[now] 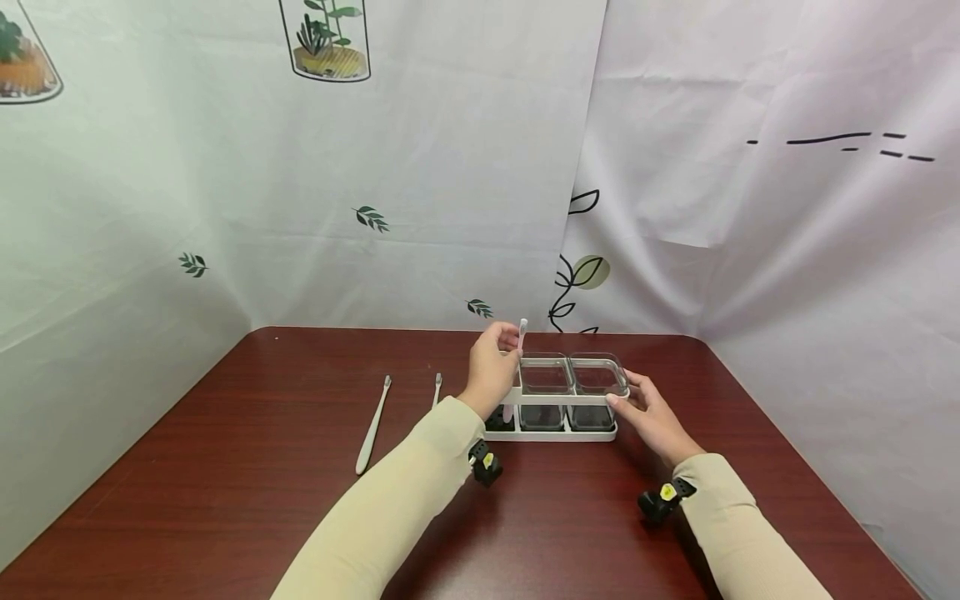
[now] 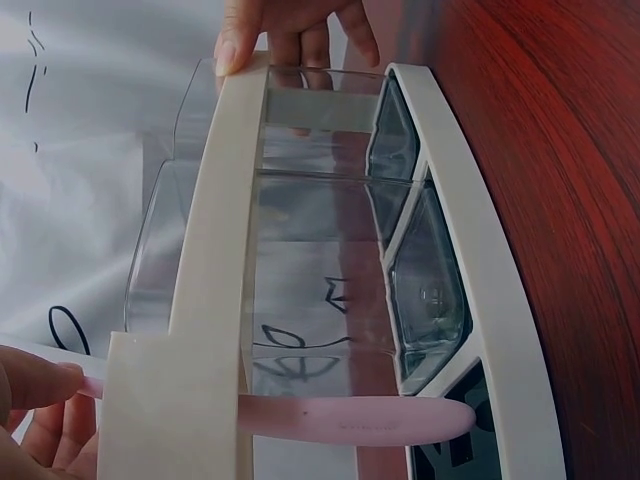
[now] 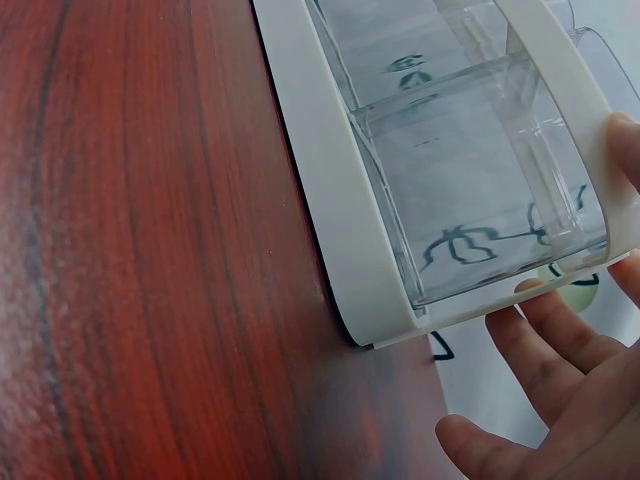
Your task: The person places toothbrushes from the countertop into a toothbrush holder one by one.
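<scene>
A white toothbrush holder (image 1: 567,400) with clear cups (image 1: 545,377) stands on the table. My left hand (image 1: 491,367) pinches a pink toothbrush (image 1: 522,333) near its top, behind the holder's left end. In the left wrist view the brush's pink handle (image 2: 360,420) passes down through the upper frame, its rounded end over the dark base. At the right end of the holder, my right hand (image 1: 654,421) grips the upper frame. Its thumb (image 3: 625,150) lies on the front of the frame, with the fingers (image 3: 545,360) spread along the side.
Left of the holder, a white toothbrush (image 1: 372,429) lies on the dark red table (image 1: 225,500). Another toothbrush (image 1: 438,385) lies nearer the holder, partly hidden by my left arm. A patterned white cloth (image 1: 420,150) hangs behind the table.
</scene>
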Available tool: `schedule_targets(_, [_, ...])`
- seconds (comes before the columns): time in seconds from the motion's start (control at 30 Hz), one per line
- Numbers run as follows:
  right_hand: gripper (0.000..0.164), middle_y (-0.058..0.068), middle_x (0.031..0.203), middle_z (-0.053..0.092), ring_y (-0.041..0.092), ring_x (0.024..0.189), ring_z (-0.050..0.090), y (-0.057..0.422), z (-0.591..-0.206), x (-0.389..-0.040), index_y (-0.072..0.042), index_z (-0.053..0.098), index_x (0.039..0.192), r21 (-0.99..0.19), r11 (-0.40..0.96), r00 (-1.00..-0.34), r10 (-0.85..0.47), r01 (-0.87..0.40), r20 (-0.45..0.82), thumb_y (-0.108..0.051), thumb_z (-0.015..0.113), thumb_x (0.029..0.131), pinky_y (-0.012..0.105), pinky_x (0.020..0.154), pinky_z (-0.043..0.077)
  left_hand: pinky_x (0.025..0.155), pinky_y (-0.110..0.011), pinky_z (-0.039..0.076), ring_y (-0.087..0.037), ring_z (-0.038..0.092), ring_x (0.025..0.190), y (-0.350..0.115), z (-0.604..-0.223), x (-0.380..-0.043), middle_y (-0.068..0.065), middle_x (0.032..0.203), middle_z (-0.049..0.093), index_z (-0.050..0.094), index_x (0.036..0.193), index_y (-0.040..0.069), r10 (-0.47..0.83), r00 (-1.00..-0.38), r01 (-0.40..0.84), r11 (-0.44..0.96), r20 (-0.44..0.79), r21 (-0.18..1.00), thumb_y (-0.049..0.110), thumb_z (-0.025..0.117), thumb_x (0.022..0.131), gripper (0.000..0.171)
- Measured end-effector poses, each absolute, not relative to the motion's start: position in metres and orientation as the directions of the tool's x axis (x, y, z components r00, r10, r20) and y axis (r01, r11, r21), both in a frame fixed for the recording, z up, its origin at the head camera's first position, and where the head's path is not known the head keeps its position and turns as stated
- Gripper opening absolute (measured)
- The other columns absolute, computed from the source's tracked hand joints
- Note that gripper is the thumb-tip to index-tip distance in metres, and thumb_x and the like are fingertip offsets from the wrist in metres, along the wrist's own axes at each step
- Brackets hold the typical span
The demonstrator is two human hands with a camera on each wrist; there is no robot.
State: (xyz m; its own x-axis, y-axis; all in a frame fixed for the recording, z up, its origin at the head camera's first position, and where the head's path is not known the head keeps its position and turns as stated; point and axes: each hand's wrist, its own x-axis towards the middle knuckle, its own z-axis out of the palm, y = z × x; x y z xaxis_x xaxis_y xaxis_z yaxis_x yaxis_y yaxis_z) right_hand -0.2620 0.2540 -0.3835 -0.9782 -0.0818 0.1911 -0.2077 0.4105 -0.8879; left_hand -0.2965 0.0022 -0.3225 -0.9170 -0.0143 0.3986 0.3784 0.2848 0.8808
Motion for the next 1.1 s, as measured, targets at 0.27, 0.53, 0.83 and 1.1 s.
schedule_targets(0.27, [0.062, 0.027, 0.141, 0.042, 0.039, 0.126, 0.047, 0.253, -0.385, -0.262, -0.004, 0.026, 0.148, -0.89, 0.408, -0.979, -0.083, -0.204, 0.187, -0.024, 0.057, 0.098, 0.025, 0.095, 0.045, 0.079, -0.036, 0.054, -0.024, 0.061, 0.095, 0.001, -0.324, -0.296, -0.012, 0.099, 0.063, 0.062, 0.11, 0.001, -0.023, -0.923, 0.361, 0.284, 0.383, 0.888, -0.008, 0.062, 0.087, 0.025])
schedule_targets(0.53, [0.063, 0.028, 0.141, 0.042, 0.04, 0.127, 0.047, 0.253, -0.384, -0.263, -0.003, 0.026, 0.147, -0.884, 0.418, -0.978, -0.084, -0.208, 0.19, -0.025, 0.057, 0.098, 0.041, 0.101, 0.044, 0.081, -0.038, 0.054, -0.028, 0.062, 0.101, -0.009, -0.319, -0.294, -0.017, 0.107, 0.063, 0.061, 0.117, 0.0, 0.011, -0.932, 0.353, 0.256, 0.363, 0.9, -0.004, 0.065, 0.087, 0.031])
schedule_targets(0.83, [0.063, 0.028, 0.141, 0.041, 0.039, 0.127, 0.046, 0.253, -0.384, -0.262, -0.003, 0.025, 0.148, -0.889, 0.412, -0.979, -0.083, -0.202, 0.184, -0.026, 0.057, 0.098, 0.04, 0.101, 0.043, 0.085, -0.035, 0.053, -0.026, 0.062, 0.104, -0.022, -0.313, -0.293, -0.014, 0.111, 0.065, 0.061, 0.122, 0.004, 0.033, -0.954, 0.3, 0.146, 0.298, 0.943, -0.001, 0.067, 0.087, 0.036])
schedule_targets(1.1, [0.065, 0.028, 0.144, 0.038, 0.041, 0.13, 0.043, 0.253, -0.383, -0.26, -0.004, 0.023, 0.149, -0.893, 0.408, -0.982, -0.078, -0.189, 0.172, -0.027, 0.057, 0.098, 0.053, 0.104, 0.038, 0.094, -0.042, 0.05, -0.029, 0.062, 0.11, -0.039, -0.305, -0.295, -0.019, 0.12, 0.062, 0.055, 0.13, 0.003, 0.099, -0.981, 0.155, -0.097, 0.165, 0.983, -0.001, 0.066, 0.088, 0.043])
